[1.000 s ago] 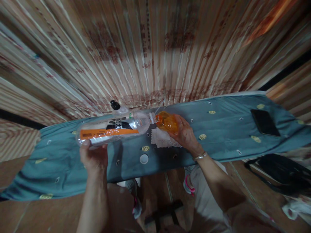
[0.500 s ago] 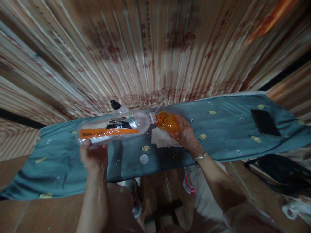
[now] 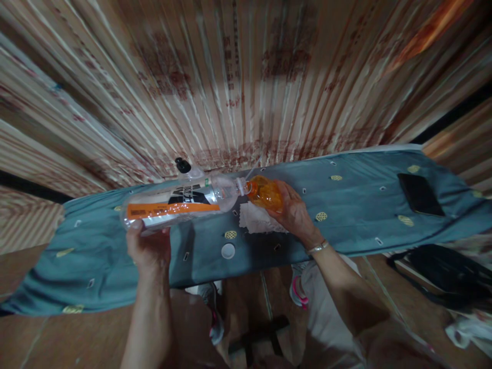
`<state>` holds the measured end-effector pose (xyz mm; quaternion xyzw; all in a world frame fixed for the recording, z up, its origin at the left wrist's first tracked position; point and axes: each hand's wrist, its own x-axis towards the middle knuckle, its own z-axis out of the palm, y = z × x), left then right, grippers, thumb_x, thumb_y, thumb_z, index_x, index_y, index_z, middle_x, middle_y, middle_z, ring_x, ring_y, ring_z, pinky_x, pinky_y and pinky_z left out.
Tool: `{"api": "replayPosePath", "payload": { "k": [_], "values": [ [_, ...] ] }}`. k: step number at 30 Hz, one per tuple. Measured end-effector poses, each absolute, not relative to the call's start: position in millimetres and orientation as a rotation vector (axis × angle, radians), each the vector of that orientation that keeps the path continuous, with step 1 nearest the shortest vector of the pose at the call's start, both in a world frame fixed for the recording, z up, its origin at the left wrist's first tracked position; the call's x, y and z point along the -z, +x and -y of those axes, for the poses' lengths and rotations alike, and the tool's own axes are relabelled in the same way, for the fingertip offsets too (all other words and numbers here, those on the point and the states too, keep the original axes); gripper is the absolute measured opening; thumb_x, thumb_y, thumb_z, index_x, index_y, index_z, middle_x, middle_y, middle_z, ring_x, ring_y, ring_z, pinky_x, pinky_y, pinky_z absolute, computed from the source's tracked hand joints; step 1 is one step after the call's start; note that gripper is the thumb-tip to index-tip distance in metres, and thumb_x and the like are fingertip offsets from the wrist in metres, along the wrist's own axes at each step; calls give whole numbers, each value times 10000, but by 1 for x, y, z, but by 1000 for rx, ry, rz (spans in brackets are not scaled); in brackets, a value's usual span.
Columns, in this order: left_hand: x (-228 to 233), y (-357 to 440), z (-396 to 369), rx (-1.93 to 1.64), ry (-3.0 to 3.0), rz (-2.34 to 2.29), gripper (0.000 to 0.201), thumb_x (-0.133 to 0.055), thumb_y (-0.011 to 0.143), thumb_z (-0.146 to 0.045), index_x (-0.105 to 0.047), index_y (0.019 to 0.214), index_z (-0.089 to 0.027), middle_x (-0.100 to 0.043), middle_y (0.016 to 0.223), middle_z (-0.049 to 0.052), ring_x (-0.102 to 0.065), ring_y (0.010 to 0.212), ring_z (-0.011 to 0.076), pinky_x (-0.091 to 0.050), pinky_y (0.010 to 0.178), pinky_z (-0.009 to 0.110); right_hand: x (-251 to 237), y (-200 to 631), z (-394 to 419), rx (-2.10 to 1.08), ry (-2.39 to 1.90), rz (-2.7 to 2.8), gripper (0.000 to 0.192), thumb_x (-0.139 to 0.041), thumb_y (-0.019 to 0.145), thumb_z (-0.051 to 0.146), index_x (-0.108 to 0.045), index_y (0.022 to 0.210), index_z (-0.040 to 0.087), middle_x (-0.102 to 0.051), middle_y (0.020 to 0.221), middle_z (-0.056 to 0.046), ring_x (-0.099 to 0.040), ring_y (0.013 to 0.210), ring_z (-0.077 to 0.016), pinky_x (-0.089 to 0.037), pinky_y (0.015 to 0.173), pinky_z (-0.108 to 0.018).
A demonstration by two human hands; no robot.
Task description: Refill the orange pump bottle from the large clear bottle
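Observation:
My left hand (image 3: 149,248) grips the base of a large clear plastic bottle (image 3: 177,206) with an orange and black label, held nearly level. Its open neck touches the mouth of a small orange bottle (image 3: 264,193), which my right hand (image 3: 295,215) holds tilted above the board. A white cloth (image 3: 255,219) lies under the orange bottle. A white bottle cap (image 3: 228,250) rests on the blue-grey patterned ironing board cover (image 3: 346,215) just in front of the cloth.
A black phone (image 3: 418,195) lies on the board's right end. A black-topped spray head (image 3: 183,166) stands behind the big bottle. A corrugated wall rises behind the board. A dark bag (image 3: 446,271) lies on the floor at right; my shoes (image 3: 298,294) show below.

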<state>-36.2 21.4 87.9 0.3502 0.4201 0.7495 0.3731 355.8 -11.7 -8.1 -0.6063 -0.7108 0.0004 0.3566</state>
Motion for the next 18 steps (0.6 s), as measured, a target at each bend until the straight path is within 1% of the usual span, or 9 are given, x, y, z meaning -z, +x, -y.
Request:
{"api": "replayPosePath", "payload": {
  "k": [5, 11, 15, 18],
  "values": [
    [-90, -34, -21, -1927, 871, -1052, 517, -1032, 693, -617, -880, 1100, -337, -878, 1109, 76, -612, 753, 224, -313, 535, 324, 6, 357, 13, -23, -1573, 1843, 929, -937, 1046, 320, -572, 1887, 170, -778, 1796, -305, -787, 1672, -497, -653, 1444, -788],
    [-92, -31, -21, -1933, 846, -1037, 540, -1028, 675, -599, -905, 1125, -326, -924, 1283, 94, -627, 757, 206, -333, 509, 304, 3, 355, 13, -47, -1591, 1844, 943, -933, 1056, 341, -559, 1904, 167, -770, 1795, -316, -776, 1676, -510, -636, 1448, -816],
    [-92, -31, -21, -1949, 816, -1032, 524, -1051, 653, -571, -891, 1082, -316, -918, 1235, 91, -629, 770, 197, -349, 522, 286, 3, 354, 13, -32, -1596, 1846, 935, -941, 1044, 318, -582, 1892, 157, -781, 1789, -311, -782, 1675, -505, -641, 1455, -804],
    [-91, -32, -21, -1946, 831, -1040, 524, -1027, 679, -582, -889, 1113, -323, -906, 1198, 76, -632, 781, 209, -343, 535, 287, 4, 354, 13, -9, -1587, 1843, 920, -947, 1049, 338, -601, 1877, 136, -789, 1780, -322, -806, 1649, -515, -669, 1436, -794]
  ]
}}
